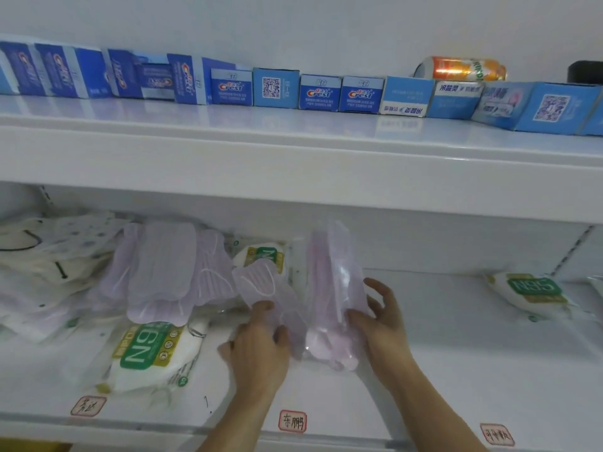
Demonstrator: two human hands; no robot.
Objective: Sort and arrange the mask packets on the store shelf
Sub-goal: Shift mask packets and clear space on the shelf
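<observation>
A glossy white lower shelf carries the stock under a second white shelf lined with blue toothpaste boxes — a plain white wall behind. The left hand pinches a clear packet of lilac masks; the right hand, fingers spread, steadies an upright clear lilac packet. White N95 packets lie left (one far right).

head cam | faces forward-down | close to lower shelf
</observation>
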